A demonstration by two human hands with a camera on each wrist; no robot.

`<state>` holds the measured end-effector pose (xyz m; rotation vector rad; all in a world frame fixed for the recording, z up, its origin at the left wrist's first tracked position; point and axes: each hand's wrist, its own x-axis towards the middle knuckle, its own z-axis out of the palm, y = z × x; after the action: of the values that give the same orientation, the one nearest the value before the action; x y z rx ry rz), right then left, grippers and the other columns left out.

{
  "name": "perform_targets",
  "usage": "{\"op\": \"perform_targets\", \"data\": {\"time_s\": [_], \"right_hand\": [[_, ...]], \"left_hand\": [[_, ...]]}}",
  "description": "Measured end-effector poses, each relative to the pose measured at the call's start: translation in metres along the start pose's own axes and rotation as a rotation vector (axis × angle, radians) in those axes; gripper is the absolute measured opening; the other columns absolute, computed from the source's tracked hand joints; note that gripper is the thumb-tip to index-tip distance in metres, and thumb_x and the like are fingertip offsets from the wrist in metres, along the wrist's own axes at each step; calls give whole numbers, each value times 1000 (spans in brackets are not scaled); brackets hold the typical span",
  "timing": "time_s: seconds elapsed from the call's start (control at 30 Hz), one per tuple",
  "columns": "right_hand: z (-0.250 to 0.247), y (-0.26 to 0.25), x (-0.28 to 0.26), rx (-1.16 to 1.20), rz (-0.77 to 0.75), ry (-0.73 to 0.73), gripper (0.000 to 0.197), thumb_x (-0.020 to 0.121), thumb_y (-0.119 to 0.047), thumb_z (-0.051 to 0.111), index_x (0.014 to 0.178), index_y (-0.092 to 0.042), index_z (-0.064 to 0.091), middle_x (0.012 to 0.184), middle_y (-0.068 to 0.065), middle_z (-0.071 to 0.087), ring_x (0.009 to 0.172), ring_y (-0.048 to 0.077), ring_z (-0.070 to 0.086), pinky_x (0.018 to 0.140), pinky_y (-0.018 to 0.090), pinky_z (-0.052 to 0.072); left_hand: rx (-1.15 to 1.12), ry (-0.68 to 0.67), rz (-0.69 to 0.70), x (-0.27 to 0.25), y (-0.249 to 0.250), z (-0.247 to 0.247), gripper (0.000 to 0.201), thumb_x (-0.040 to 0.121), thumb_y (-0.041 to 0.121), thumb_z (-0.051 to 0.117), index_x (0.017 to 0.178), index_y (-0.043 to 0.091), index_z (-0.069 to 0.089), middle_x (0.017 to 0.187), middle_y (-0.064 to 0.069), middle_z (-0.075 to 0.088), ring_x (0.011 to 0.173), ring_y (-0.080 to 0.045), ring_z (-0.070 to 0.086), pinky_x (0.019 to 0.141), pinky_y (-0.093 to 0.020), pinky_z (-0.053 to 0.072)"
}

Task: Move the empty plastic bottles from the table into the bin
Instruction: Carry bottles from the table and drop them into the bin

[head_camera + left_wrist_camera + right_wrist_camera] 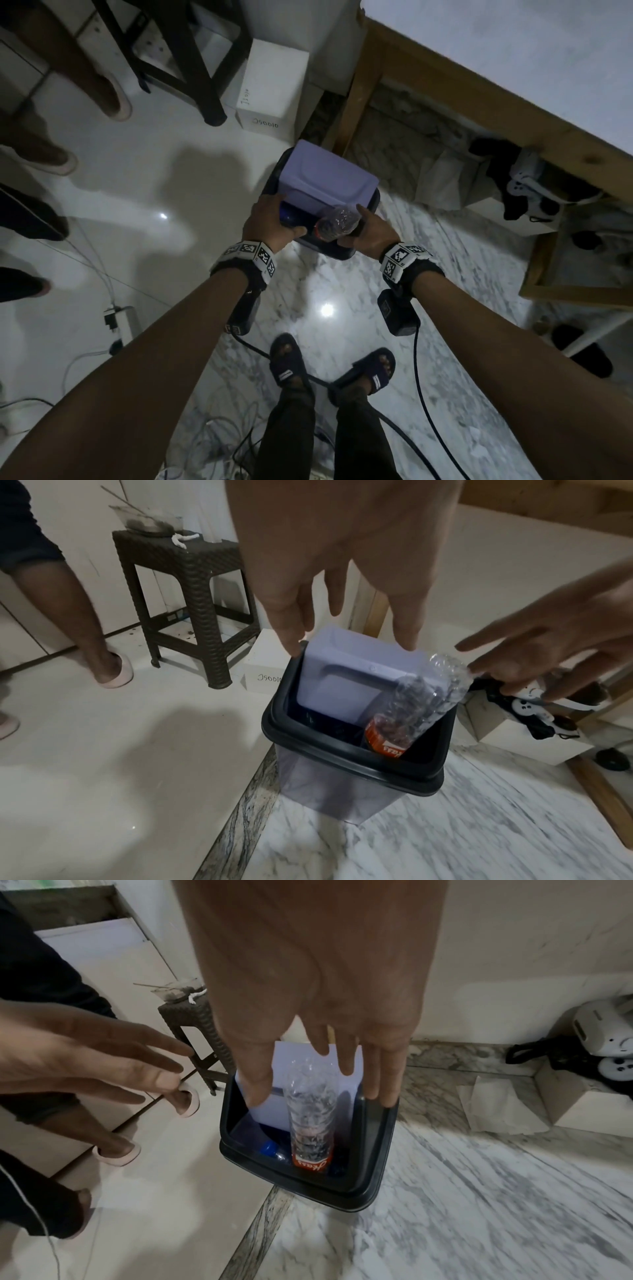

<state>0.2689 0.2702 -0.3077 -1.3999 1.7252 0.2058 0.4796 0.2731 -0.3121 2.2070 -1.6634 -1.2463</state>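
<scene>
A bin (337, 255) with a black rim (308, 737) stands on the floor in front of my feet, its lavender swing lid (325, 178) tipped inward. A clear crumpled plastic bottle (337, 222) with an orange label stands neck-down in the opening (424, 702) (310, 1118), its base above the rim. My left hand (270, 222) (349, 620) hovers over the bin's left side with straight fingers. My right hand (371, 229) (318, 1091) is spread just above the bottle's base and holds nothing. A blue cap (268, 1148) of another bottle shows inside the bin.
A dark wicker stool (185, 596) and a white box (270, 89) stand behind the bin. The wooden table frame (479, 113) runs along the right, with a box holding a headset and controllers (603, 1042). Another person's slippered feet (113, 669) are at left. Cables (421, 394) trail across the floor.
</scene>
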Motion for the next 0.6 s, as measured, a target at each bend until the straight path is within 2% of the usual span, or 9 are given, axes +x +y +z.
{"op": "perform_targets", "data": {"time_s": [0.07, 0.23, 0.37, 0.43, 0.5, 0.53, 0.6], "right_hand": [[-5, -3, -6, -69, -4, -74, 96, 85, -35, 70, 155, -13, 8, 160, 10, 22, 145, 26, 28, 113, 29, 27], [-5, -11, -12, -161, -89, -64, 84, 89, -29, 64, 154, -14, 13, 159, 14, 22, 145, 30, 28, 114, 31, 27], [19, -8, 1, -218, -87, -67, 87, 88, -30, 63, 155, -21, 8, 163, 10, 7, 148, 32, 21, 118, 36, 25], [33, -5, 9, -236, -104, -63, 78, 87, -26, 61, 154, -22, 19, 160, 10, 21, 141, 38, 33, 114, 41, 34], [47, -2, 15, -277, -92, -100, 69, 88, -21, 57, 151, -20, 29, 154, 13, 33, 135, 39, 41, 111, 42, 37], [53, 2, 17, -298, -65, -127, 66, 90, -19, 56, 151, -18, 30, 154, 14, 34, 137, 38, 39, 113, 40, 34], [61, 6, 21, -284, 6, -166, 63, 93, -18, 54, 151, -15, 31, 156, 14, 30, 142, 34, 33, 117, 36, 28]], "left_hand": [[14, -10, 6, 5, 1, -3, 84, 42, 62, 69, 119, 31, 55, 121, -2, 60, 110, -28, 59, 86, -45, 55], [59, -36, 45, -7, 17, -23, 81, 52, 49, 79, 125, 29, 50, 128, -8, 54, 118, -32, 52, 94, -46, 50], [58, -25, 50, 1, -3, -12, 89, 42, 59, 71, 123, 30, 50, 124, -5, 59, 114, -31, 58, 90, -47, 53], [60, -45, 46, -10, -4, -14, 87, 43, 58, 72, 123, 29, 51, 124, -5, 59, 114, -30, 57, 91, -47, 53], [51, -53, 40, -19, -11, -14, 82, 58, 44, 80, 131, 27, 48, 132, -8, 52, 123, -31, 48, 100, -44, 46], [47, -71, 34, -20, -17, -12, 81, 66, 37, 81, 137, 26, 43, 139, -9, 47, 129, -30, 42, 105, -42, 42], [74, -117, 25, -23, -28, -11, 86, 74, 35, 78, 146, 23, 32, 150, -6, 36, 137, -29, 33, 110, -38, 34]]}}
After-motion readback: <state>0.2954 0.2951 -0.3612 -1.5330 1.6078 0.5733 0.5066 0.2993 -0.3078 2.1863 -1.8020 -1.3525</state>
